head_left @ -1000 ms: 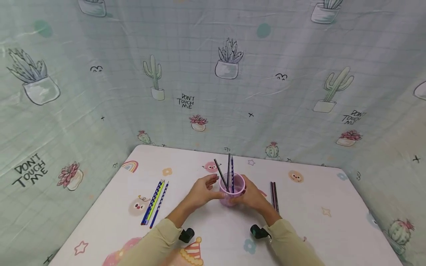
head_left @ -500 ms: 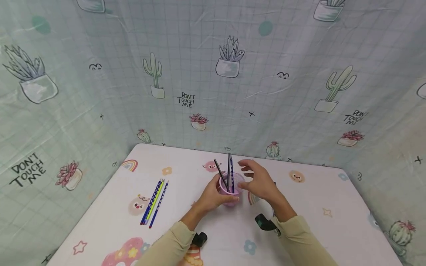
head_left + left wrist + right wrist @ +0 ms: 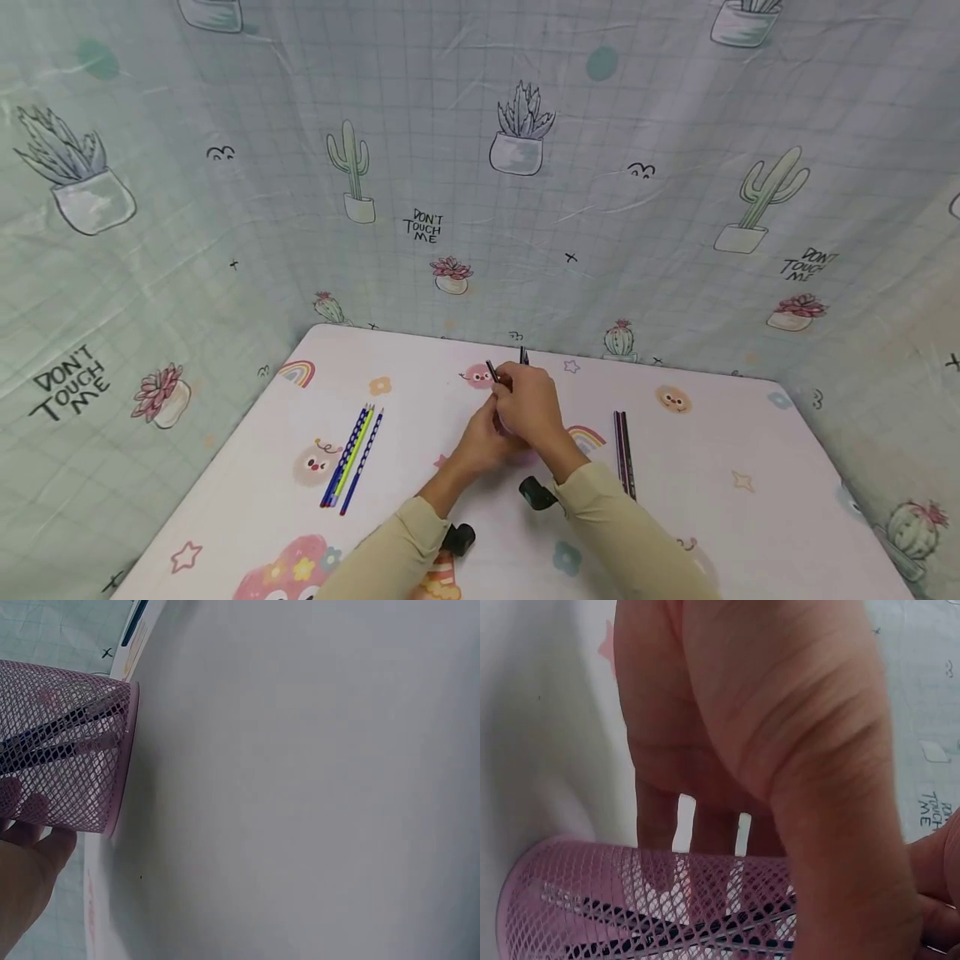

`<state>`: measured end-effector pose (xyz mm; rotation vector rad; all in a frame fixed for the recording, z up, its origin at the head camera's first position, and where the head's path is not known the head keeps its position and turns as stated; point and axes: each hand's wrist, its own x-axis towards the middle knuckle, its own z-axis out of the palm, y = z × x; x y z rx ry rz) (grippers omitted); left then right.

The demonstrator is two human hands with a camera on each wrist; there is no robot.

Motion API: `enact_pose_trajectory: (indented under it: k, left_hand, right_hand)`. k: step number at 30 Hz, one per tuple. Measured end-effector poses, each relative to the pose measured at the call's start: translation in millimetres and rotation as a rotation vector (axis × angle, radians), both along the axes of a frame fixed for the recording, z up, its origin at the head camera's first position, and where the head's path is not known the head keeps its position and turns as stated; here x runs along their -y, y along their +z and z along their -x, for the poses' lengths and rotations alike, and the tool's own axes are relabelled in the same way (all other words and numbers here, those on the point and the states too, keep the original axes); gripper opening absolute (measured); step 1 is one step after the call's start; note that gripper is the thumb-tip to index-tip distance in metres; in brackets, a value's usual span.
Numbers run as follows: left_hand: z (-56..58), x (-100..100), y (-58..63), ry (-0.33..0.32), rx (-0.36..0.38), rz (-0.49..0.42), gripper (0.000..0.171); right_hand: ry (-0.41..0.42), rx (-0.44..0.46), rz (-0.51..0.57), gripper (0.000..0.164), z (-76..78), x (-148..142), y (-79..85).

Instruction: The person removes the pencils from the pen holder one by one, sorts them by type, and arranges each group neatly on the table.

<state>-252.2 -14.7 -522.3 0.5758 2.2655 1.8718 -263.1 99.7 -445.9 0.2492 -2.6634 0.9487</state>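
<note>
4 pencils [image 3: 352, 457] and 2 dark pencils [image 3: 624, 452] lie on the table [image 3: 750, 517].

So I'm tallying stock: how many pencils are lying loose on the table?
6, as best I can tell: four left of the hands, two on the right. Others stand in the pink cup, mostly hidden by the right hand.

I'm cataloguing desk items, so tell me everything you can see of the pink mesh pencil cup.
The pink mesh cup is a round holder of wire-like lattice with a solid band at its base rim. It stands upright on the white table, mid-table. Dark pencils lean inside it, tips poking above it. The left hand holds its side; the right hand covers its top and grips the pencils, hiding most of it from the head view.
</note>
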Motion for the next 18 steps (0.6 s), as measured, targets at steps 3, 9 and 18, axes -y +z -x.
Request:
enact_pose_trajectory:
  k: [3,9,18]
  left_hand:
    - [1.7,-0.6,0.9,0.002,-0.009,0.009,0.092]
    - [2.9,-1.2,2.2,0.02,-0.014,0.025,0.089]
    - [0.0,-2.9,-0.4,0.056,-0.004,0.063,0.076]
  right_hand:
    - [-0.019,-0.009,-0.015,0.008,2.2,-0.9,3.8]
    - [-0.066,0.009,0.022,0.009,2.6,-4.7,12.7]
    - [-0.075,-0.098,0.141,0.012,3.0,-19.0,33.3]
